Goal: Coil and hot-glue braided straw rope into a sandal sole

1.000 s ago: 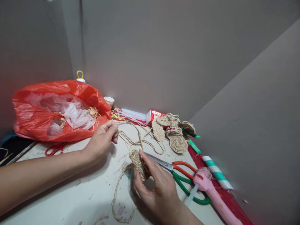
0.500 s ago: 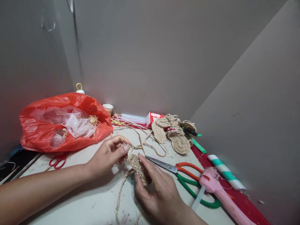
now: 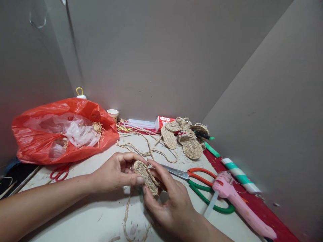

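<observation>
left hand [image 3: 121, 173] comes in from the left, forearm low and slanting up over the white table [image 3: 93, 218], back of hand up, thumb laid along the near edge of the woven piece [image 3: 146, 178], index arched over its top end. right hand [image 3: 169, 198] reaches in from lower right, wrist near the table, index stretched forward along the far side, thumb at the lower end. fingers of both hands curled round the piece, grasping it between them; some fingertips hidden behind it. piece is tilted, above the table, center front. braided cord [image 3: 126, 216] hangs below it onto the table. scissors [image 3: 180, 173] just right of right hand, partly under pink glue gun [image 3: 234, 195]. red bag [image 3: 68, 131] beyond left forearm, small red scissors [image 3: 60, 173] by it. stack of woven soles [image 3: 189, 143] at far right of table, next to red box [image 3: 163, 123].
</observation>
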{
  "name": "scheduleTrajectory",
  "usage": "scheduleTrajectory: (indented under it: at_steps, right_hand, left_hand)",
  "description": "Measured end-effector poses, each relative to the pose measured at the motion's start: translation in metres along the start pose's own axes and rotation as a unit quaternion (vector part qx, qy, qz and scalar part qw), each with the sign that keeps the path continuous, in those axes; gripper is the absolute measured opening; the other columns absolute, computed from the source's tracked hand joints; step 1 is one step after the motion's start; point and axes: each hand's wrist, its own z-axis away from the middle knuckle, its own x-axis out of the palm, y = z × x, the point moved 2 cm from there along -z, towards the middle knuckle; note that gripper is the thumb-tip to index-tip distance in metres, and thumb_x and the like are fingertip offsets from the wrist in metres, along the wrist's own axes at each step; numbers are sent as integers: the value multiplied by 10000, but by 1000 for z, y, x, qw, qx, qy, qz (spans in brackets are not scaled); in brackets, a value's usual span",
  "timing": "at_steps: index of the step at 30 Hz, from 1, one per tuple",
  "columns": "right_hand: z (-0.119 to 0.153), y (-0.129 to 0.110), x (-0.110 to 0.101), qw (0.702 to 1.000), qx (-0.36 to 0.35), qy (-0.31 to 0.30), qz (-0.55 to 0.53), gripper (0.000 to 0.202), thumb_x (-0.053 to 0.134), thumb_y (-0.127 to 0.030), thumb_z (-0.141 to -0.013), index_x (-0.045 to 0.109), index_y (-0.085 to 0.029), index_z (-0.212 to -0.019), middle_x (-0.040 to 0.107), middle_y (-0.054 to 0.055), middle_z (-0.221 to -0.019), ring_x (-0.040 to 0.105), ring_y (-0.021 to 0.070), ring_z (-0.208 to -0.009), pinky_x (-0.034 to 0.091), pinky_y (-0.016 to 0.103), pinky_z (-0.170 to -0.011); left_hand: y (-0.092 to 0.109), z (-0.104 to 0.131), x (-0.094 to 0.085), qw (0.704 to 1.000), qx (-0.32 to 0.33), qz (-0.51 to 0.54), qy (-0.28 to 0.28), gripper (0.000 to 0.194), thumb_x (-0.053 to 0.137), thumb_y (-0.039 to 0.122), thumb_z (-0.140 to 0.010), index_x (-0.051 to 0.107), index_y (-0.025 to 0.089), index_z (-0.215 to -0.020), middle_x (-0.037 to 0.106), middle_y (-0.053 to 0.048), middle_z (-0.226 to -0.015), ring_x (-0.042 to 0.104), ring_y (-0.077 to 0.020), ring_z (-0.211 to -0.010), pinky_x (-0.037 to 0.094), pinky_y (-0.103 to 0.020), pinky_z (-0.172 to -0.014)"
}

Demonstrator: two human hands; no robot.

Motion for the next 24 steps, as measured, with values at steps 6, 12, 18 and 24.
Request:
scheduleTrajectory:
  at_steps: [6, 12, 18, 24]
  right_hand:
    - [-5, -7, -6, 999, 31, -15, -41, 487, 561, -157, -825, 436, -180, -1296, 690, 11, -802, 605, 116, -509, 537, 208, -488]
    - [-7, -8, -9, 998, 27, 44, -48, 197, 503, -132, -886, 537, -214, -1063, 663, -8, -762, 655, 118, -606, 541, 198, -576]
    - [-10, -7, -9, 998, -1, 53, -29, 142, 543, -100, -882, 620, -190, -962, 671, 10, -763, 644, 130, -648, 525, 238, -587]
    - [-12, -7, -11, 998, -36, 50, -27, 232, 552, -46, -868, 670, -177, -1018, 667, 50, -813, 636, 157, -723, 534, 291, -616]
  left_hand:
    - [6, -1, -2, 998, 11, -47, 29, 202, 742, 237, -731, 642, 140, -877, 634, -3, -746, 564, -97, -620, 467, -224, -613]
    - [7, -1, 1, 998, -7, -22, 55, 223, 742, 271, -720, 596, 146, -832, 615, 18, -670, 554, -87, -550, 455, -216, -564]
    - [4, 0, 0, 998, -7, -5, 59, 196, 718, 255, -755, 567, 160, -835, 602, 36, -648, 546, -76, -538, 447, -212, -572]
    - [5, 0, 0, 999, -4, -17, 50, 149, 691, 238, -767, 581, 146, -809, 587, 30, -635, 533, -78, -544, 438, -213, -577]
